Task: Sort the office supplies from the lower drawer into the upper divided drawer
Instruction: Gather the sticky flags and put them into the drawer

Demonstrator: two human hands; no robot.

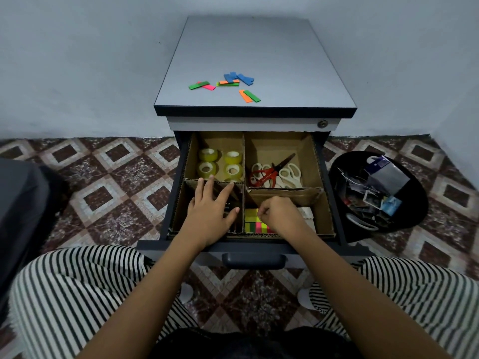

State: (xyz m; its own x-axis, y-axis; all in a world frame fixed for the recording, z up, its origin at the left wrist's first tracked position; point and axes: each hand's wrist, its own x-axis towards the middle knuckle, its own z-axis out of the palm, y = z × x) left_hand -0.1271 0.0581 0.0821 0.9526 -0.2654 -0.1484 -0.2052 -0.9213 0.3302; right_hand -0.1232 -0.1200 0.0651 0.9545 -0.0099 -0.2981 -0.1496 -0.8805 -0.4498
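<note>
The upper drawer (166, 203) is pulled out and split by cardboard dividers (243, 161) into compartments. Several tape rolls (220, 163) fill the far-left one, and scissors (274, 172) lie in the far-right one. My left hand (211, 211) rests with spread fingers over the near-left compartment, touching its cardboard edge, with dark small items beneath it. My right hand (281, 215) is curled over the near-right compartment, fingertips pinched at the neon sticky notes (255, 221). What it pinches is hidden. The lower drawer is out of sight.
Loose coloured sticky flags (228, 85) are scattered on the cabinet top (259, 47). A black bin (378, 195) with wrappers and scraps stands on the tiled floor to the right. A dark object (20, 208) is at the left. My striped trouser legs (77, 288) flank the drawer handle (254, 260).
</note>
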